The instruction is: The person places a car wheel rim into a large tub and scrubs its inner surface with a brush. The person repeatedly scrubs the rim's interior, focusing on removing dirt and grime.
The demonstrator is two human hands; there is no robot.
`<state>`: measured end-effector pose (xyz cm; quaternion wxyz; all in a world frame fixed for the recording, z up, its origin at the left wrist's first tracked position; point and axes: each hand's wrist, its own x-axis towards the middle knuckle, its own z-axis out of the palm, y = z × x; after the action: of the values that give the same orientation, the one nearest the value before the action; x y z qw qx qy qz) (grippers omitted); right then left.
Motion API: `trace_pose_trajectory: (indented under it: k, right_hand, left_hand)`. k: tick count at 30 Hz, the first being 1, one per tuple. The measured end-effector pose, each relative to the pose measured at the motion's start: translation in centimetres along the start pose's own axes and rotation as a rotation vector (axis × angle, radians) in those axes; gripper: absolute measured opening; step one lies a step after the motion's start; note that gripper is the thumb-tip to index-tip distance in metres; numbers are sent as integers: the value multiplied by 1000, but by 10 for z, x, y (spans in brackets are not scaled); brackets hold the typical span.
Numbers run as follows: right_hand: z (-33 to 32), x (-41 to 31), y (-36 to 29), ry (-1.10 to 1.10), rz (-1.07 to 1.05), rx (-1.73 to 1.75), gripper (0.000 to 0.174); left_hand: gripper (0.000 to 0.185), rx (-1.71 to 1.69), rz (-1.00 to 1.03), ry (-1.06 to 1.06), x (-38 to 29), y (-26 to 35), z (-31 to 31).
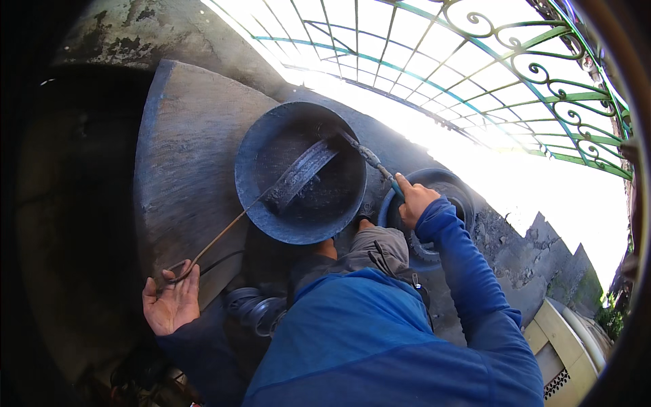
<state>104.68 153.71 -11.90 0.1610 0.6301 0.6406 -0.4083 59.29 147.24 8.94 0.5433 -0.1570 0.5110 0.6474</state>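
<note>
A large round metal basin (pixel 249 152) lies before me, and a curved, crusted metal band (pixel 305 170) stands on edge inside it. A thin metal rod (pixel 221 235) reaches from the band's lower end to my left hand (pixel 175 305), its bent end hooked over my raised fingers. My right hand (pixel 418 201) grips the blue-green handle of a long-necked tool (pixel 374 160), index finger laid along it. The tool's worn tip is at the band's upper end; its exact kind cannot be told.
A wheel-like round metal piece (pixel 430 178) lies right of the basin. Metal wheel rims (pixel 262 308) lie by my legs, below the large curved sheet (pixel 188 147). A green scrollwork grille (pixel 488 96) runs along the upper right. A pale cabinet-like object (pixel 559 351) stands lower right.
</note>
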Motion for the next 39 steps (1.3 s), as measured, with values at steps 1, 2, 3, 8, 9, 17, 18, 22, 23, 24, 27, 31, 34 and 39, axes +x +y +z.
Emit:
trace_pose_trajectory:
  k: [1,2,3,8,9,17,18,22,23,24,27,31,34,39]
  right_hand:
    - [-1,5,-2,6,9,-10,65]
    - [1,11,-6,3,15,-18,62]
    - [4,19,-9,-23,-2,-16,63]
    - [70,84,-29,-36,25,-26,61]
    - [92,99,-32,-1,51,-14,61]
    - [195,125,-34,-149,119,501,40]
    - [184,121,-19,-199,190,949,35]
    - [150,90,13,-351,330,1715,32]
    - [148,78,11,-305,267,1604,38]
    - [147,65,5,-258,208,1491,44]
    - [123,29,-6,-149,8,839,77]
    - [77,-26,-15,-179,-95,623,77]
    - [46,-58,-9,-298,-68,401,77]
    - [39,-69,-3,-244,-205,284,75]
  left_hand:
    - [27,-32,-61,-53,-9,2,-3]
    - [28,-43,-65,-60,-15,3,-8]
    - [28,-52,-8,26,-19,3,-13]
    - [27,-125,-14,148,-13,-7,-58]
    - [27,-159,0,242,-9,-10,-69]
    - [29,-158,-24,245,-8,-39,-164]
    - [33,-77,3,295,-5,-42,-177]
    - [34,3,-1,328,-4,-54,-222]
    - [34,20,-8,332,-3,-54,-229]
    - [34,37,-19,336,-3,-55,-235]
    - [34,98,-34,355,4,-63,-244]
    - [34,168,-37,480,21,-81,-248]
    - [28,109,-9,448,27,-84,-253]
    - [25,261,-40,429,28,-78,-261]
